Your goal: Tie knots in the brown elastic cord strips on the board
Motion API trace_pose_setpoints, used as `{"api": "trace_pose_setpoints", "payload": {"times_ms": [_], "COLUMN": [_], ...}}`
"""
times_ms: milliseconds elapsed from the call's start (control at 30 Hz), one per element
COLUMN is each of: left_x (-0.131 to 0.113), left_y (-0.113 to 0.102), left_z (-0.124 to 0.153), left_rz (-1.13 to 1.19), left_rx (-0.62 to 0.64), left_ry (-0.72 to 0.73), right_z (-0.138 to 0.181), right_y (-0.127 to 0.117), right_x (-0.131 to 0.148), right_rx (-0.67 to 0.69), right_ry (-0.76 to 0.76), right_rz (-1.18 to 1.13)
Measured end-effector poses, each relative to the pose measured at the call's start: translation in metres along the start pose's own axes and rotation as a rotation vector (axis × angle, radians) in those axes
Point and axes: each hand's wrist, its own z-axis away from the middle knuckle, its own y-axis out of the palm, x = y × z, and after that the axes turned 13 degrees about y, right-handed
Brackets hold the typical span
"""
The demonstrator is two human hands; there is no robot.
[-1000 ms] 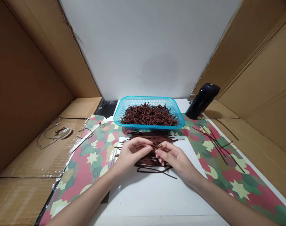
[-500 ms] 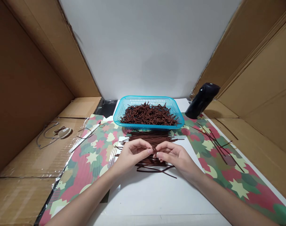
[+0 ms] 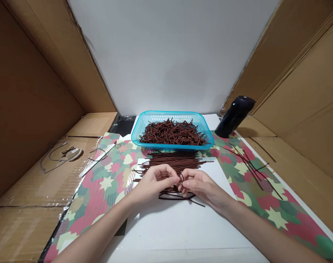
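Note:
Between my two hands is a thin brown cord (image 3: 182, 178), bent into a small loop. My left hand (image 3: 162, 181) pinches one side of it with thumb and forefinger. From the other side my right hand (image 3: 198, 184) pinches it too, fingertips almost touching the left ones. The fingers cover much of the cord, so its exact shape is hidden. Beneath and behind the hands, many straight brown cords (image 3: 172, 160) lie side by side on a white sheet (image 3: 177, 230). A few loose ones stick out in front.
A blue basket (image 3: 172, 147) heaped with short brown pieces (image 3: 173, 133) stands behind. At right are a tilted black cylindrical object (image 3: 233, 117) and scattered cords (image 3: 251, 166). To the left lie a white strip (image 3: 98, 160), grey cord (image 3: 44, 160) and a pale oval item (image 3: 74, 154). Cardboard walls flank both sides.
Both hands have dropped slightly, with the right fingers curling lower around the cord. The cord's loop between the fingertips looks smaller and tilted. Everything else stays in place.

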Motion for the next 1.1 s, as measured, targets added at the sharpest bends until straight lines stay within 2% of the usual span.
{"api": "trace_pose_setpoints", "payload": {"times_ms": [467,633,767,933,1100], "left_x": [0.0036,0.0033,0.0075,0.0076,0.0087], "left_y": [-0.0055,-0.0063,-0.0066,-0.0060,-0.0066], "left_z": [0.0012,0.0004,0.0012,0.0026,0.0028], "left_rz": [0.028,-0.009,-0.031,-0.121,-0.289], "left_rx": [0.038,-0.012,0.021,0.033,0.050], "left_ry": [0.047,0.068,0.068,0.120,0.179], "right_z": [-0.0008,0.0000,-0.0006,-0.0003,-0.0003], "right_y": [-0.0016,-0.0010,-0.0027,-0.0011,-0.0016], "right_x": [0.0004,0.0034,0.0058,0.0072,0.0064], "right_rx": [0.021,-0.097,-0.205,-0.148,-0.125], "right_ry": [-0.029,-0.060,-0.117,-0.078,-0.059], "right_rz": [-0.095,-0.024,0.044,0.117,0.046]}}
